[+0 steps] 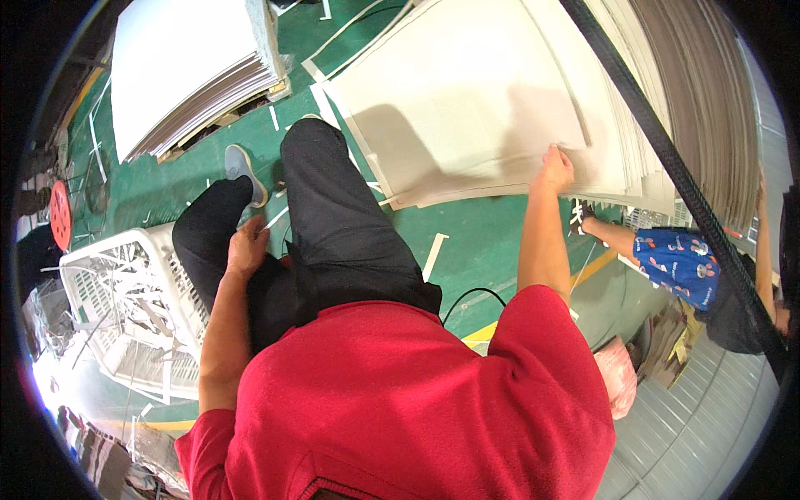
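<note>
At the near right edge of a broad stack of pale cardboard sheets (450,92), my right hand (556,169) pinches the top sheet between thumb and fingers. That arm is stretched forward, and its shadow falls across the sheet. Beside my left thigh hangs my left hand (247,247), its fingers curled inward. A narrow white paper strip (277,218) shows right by those fingertips; whether they grip it or it lies on the floor behind, I cannot tell.
Another stack of white sheets (196,62) stands at the far left. A white plastic basket (187,283) full of paper scraps is by my left leg. Strips litter the green floor (333,46). A black braided cable (650,125) crosses the right side, where another person in blue shorts (679,262) stands.
</note>
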The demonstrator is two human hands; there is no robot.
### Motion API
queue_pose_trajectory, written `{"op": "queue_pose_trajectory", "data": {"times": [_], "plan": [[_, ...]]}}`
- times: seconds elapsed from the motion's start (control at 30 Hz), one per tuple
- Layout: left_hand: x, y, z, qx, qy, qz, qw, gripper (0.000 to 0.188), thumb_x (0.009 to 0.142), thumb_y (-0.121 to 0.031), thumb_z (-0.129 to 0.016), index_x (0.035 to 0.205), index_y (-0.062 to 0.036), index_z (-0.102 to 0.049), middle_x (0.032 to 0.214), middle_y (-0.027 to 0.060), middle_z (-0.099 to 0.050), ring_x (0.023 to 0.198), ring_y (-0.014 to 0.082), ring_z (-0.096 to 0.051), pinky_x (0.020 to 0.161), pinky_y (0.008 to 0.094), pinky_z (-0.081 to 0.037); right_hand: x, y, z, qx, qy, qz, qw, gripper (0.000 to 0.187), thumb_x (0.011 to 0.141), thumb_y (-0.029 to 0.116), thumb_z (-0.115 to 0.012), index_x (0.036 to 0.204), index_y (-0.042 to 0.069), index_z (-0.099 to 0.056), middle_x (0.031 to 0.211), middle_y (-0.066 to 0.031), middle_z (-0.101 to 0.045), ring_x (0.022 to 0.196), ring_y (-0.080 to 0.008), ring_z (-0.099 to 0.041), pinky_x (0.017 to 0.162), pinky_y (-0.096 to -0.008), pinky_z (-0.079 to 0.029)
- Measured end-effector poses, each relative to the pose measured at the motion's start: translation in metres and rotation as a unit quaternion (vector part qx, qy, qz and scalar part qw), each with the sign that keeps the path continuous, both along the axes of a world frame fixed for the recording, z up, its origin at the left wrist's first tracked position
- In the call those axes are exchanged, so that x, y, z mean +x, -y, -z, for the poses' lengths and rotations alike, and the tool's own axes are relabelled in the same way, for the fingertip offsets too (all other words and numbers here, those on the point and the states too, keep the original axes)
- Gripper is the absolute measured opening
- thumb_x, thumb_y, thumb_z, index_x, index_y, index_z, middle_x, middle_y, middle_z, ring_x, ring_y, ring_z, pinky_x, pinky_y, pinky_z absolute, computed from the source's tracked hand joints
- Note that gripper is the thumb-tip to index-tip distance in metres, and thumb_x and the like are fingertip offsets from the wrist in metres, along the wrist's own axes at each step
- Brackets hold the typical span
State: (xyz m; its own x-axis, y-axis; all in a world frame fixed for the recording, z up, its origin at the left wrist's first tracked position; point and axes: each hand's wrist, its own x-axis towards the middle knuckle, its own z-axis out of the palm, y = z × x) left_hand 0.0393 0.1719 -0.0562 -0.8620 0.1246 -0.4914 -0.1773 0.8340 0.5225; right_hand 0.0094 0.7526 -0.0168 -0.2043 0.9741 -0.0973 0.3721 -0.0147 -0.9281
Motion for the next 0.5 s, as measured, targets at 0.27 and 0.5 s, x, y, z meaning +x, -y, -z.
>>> {"op": "queue_pose_trajectory", "data": {"times": [0.27,0.5], "plan": [[0.009,0.018,0.005,0.009,-0.039,0.015,0.999,0.029,0.084,-0.023,-0.051,0.105,-0.0033,-0.057,0.096,0.0206,-0.061,0.090,0.0365,-0.059,0.076,0.0392,-0.046,0.025,-0.021,-0.039,0.300,0.076,0.062,0.949,0.040,0.072,0.016,-0.066,0.104,-0.005,-0.053,0.092,-0.0134,-0.057,0.082,-0.0241,-0.055,0.076,-0.0356,-0.045],[0.003,0.003,0.000,-0.013,-0.008,0.021,1.000,0.033,0.085,-0.024,-0.048,0.105,-0.0005,-0.058,0.094,0.0228,-0.061,0.089,0.0369,-0.059,0.078,0.0398,-0.046,0.047,-0.051,-0.050,0.291,0.061,0.101,0.949,0.045,0.068,0.017,-0.068,0.101,-0.007,-0.051,0.092,-0.0173,-0.053,0.084,-0.0306,-0.053,0.077,-0.0391,-0.043]]}}
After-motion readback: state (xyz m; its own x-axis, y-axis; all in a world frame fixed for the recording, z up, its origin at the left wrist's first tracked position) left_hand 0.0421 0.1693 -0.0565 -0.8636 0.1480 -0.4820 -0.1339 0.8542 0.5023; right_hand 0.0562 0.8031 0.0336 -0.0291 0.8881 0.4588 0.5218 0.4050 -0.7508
